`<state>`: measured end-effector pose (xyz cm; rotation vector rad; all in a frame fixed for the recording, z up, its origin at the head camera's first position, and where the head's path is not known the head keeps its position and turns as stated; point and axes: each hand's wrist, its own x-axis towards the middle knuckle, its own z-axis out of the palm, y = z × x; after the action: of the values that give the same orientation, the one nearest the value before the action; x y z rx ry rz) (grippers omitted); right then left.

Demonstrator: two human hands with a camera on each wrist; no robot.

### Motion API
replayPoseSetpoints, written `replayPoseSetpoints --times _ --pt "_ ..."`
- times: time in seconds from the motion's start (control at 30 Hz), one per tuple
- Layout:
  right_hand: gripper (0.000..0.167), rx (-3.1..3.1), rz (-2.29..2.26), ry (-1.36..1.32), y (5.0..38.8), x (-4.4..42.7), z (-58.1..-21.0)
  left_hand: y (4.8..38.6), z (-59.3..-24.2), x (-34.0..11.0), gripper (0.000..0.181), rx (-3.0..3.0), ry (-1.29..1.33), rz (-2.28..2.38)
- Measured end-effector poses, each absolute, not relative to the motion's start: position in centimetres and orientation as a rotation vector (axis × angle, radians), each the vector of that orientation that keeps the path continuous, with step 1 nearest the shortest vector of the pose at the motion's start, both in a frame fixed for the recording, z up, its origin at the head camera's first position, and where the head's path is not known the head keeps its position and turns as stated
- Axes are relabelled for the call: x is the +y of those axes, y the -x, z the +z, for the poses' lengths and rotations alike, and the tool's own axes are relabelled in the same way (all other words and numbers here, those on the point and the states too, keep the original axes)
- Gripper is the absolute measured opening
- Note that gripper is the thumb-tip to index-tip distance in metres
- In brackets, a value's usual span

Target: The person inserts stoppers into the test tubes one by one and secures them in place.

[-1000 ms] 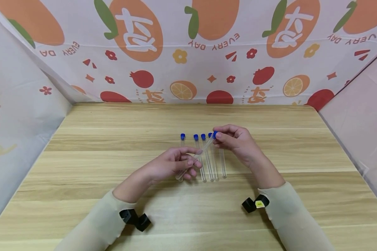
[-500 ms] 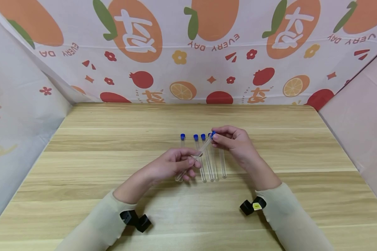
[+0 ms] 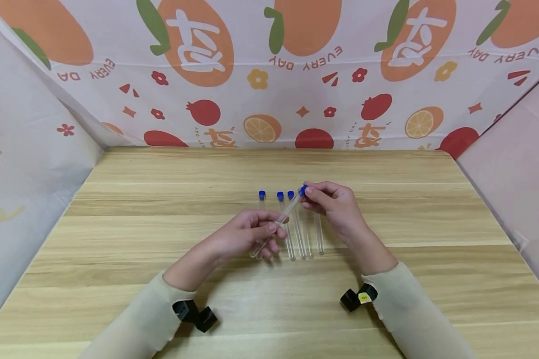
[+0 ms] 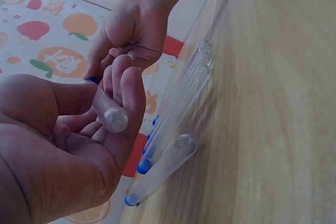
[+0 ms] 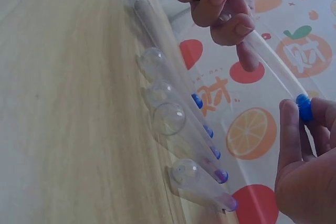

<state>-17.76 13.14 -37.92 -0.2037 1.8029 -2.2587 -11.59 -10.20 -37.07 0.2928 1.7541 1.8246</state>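
Observation:
A clear test tube [image 3: 292, 208] is held slanting above the table between both hands. My left hand [image 3: 240, 235] grips its lower body between thumb and fingers, and the rounded bottom of the test tube [image 4: 115, 119] points toward the left wrist camera. At the upper end, thumb and fingertips of my right hand [image 3: 339, 205] pinch the blue cap [image 5: 303, 107], which sits at the tube's mouth; how tightly it fits cannot be told. Beneath the hands, several capped test tubes [image 3: 289, 244] lie side by side, partly hidden by the left hand and the held tube.
The wooden table [image 3: 139, 239] extends around the lying tubes on all sides. A fruit-printed cloth [image 3: 296, 99] hangs at its back edge. Pale cloth panels stand at the left and right. A black wrist camera [image 3: 193, 315] is strapped to each sleeve.
My right hand has shifted slightly left with the blue cap, and its wrist has turned a little. The left hand keeps nearly the same place on the test tube. The lying tubes stay put.

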Motion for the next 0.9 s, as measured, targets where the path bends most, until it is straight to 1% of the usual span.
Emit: replayPoseSetpoints --times 0.07,0.13,0.5,0.9 --pt "0.034 1.786 -2.261 0.178 17.8 13.06 -37.91 11.72 -37.05 -10.26 0.039 1.751 -0.297 1.818" --pt "0.036 1.784 -2.261 0.16 17.83 12.97 -37.92 11.84 -37.02 -10.31 0.039 1.749 -0.303 1.812" --pt "0.014 1.822 -2.278 0.199 17.97 12.41 -38.1 12.12 -36.81 -10.61 0.037 1.739 -0.295 1.822" --pt "0.017 1.904 -2.249 0.216 17.89 12.21 -38.41 11.89 -36.61 -10.32 0.036 1.772 -0.257 1.844"
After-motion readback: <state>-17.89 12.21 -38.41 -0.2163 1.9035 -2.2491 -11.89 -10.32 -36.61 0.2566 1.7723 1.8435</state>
